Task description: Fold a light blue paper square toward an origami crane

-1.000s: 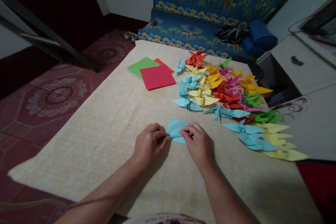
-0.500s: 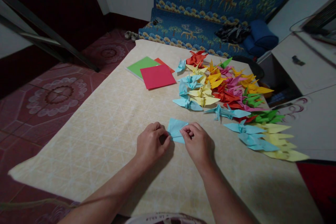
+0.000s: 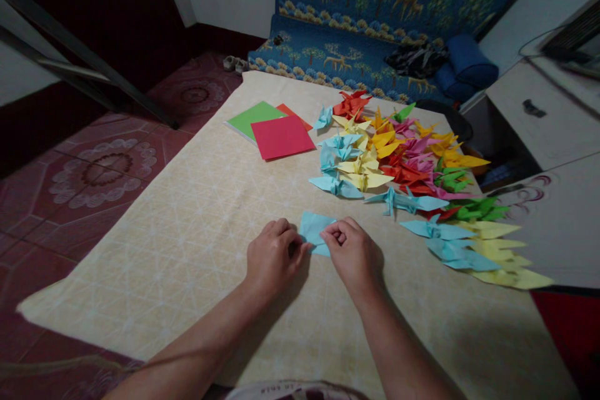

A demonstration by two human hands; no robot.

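A partly folded light blue paper (image 3: pixel 313 228) lies on the cream cloth (image 3: pixel 197 225) in front of me. My left hand (image 3: pixel 272 256) pinches its left side, fingers curled tight. My right hand (image 3: pixel 354 253) pinches its right edge, fingers bent over the fold. The two hands almost touch, and they hide the near part of the paper.
A heap of folded paper cranes (image 3: pixel 398 162) in several colours spreads from the far middle to the right edge. Flat red (image 3: pixel 281 136) and green sheets (image 3: pixel 253 117) lie at the far left. A blue patterned sofa (image 3: pixel 375 19) stands behind, a white cabinet (image 3: pixel 544 112) to the right.
My left hand has slid a little to the right along the paper's edge. The right hand and the paper have hardly moved.
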